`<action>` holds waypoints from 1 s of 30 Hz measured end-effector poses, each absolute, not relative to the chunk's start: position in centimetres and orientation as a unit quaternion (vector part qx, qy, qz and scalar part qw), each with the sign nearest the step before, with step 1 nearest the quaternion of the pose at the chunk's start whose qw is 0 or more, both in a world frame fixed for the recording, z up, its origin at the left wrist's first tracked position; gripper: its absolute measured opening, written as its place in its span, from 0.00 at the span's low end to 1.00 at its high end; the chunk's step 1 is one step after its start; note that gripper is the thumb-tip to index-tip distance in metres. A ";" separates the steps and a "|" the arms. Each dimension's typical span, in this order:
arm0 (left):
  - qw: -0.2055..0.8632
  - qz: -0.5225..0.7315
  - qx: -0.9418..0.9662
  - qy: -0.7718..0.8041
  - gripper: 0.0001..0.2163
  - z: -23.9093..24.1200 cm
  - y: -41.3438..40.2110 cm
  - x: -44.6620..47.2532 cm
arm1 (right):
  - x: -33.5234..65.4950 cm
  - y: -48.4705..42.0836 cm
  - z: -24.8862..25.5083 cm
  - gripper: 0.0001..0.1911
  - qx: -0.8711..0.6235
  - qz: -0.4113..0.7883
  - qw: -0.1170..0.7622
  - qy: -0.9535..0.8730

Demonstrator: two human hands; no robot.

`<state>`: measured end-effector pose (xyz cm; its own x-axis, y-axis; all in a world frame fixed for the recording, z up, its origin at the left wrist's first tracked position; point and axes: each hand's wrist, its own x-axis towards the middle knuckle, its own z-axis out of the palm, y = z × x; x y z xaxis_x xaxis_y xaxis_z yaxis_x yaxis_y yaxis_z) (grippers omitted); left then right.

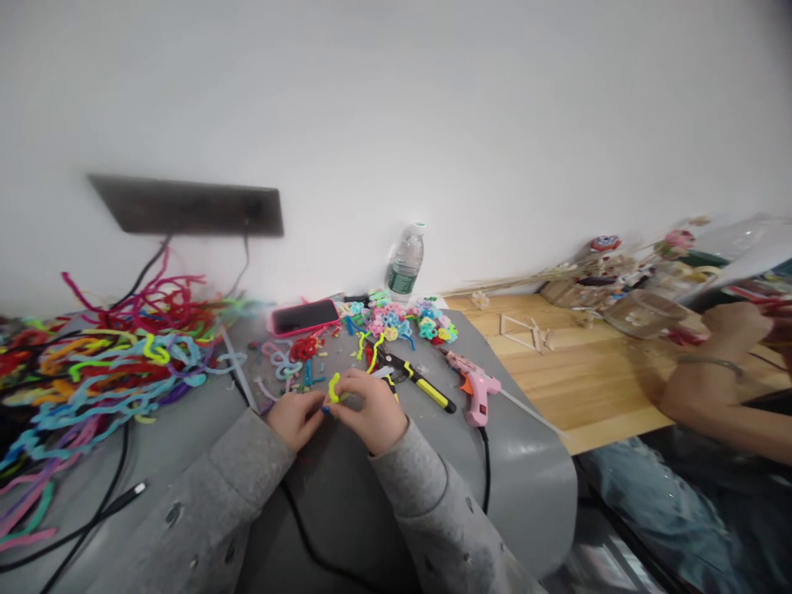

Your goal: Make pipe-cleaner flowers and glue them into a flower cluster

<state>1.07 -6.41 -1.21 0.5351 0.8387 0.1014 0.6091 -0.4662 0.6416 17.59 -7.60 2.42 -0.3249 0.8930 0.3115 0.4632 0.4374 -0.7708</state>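
Note:
My right hand (pixel 376 410) pinches a short, curled yellow pipe cleaner (pixel 334 388) that stands up from its fingertips. Close against it, my left hand (pixel 297 417) has its fingers pressed together; a small blue bit (pixel 326 409) shows between the two hands, and I cannot tell which one grips it. Just beyond the right hand lie pliers (pixel 426 388) with yellow and black handles. Behind the hands are a red pipe-cleaner coil (pixel 304 348), cut scraps and a cluster of colourful pipe-cleaner flowers (pixel 391 320).
A big heap of loose pipe cleaners (pixel 124 363) covers the left side. To the right lies a pink glue gun (pixel 476 388) with a cord. A phone (pixel 305 317) and water bottle (pixel 407 262) are at the back. A co-worker's arm (pixel 711 396) is over the wooden table (pixel 575 388).

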 end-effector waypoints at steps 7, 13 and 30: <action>0.267 0.146 0.844 0.441 0.16 -1.2 -6.5 1.0 | 19.6 -7.4 5.1 0.08 -0.467 0.293 0.329 -0.766; 0.432 0.130 0.832 0.321 0.21 0.5 -7.8 1.0 | 21.6 -6.4 6.9 0.09 -0.292 0.592 0.271 -0.701; 0.573 0.346 0.610 0.424 0.25 0.9 -6.5 -0.2 | 18.3 -7.9 1.9 0.11 -0.370 0.594 0.408 -0.587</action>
<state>-0.21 -6.51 0.87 0.4016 0.9137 -0.0630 0.1207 0.0154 0.9926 18.33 -7.85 1.90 -0.3937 0.9184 0.0391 -0.0502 0.0210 -0.9985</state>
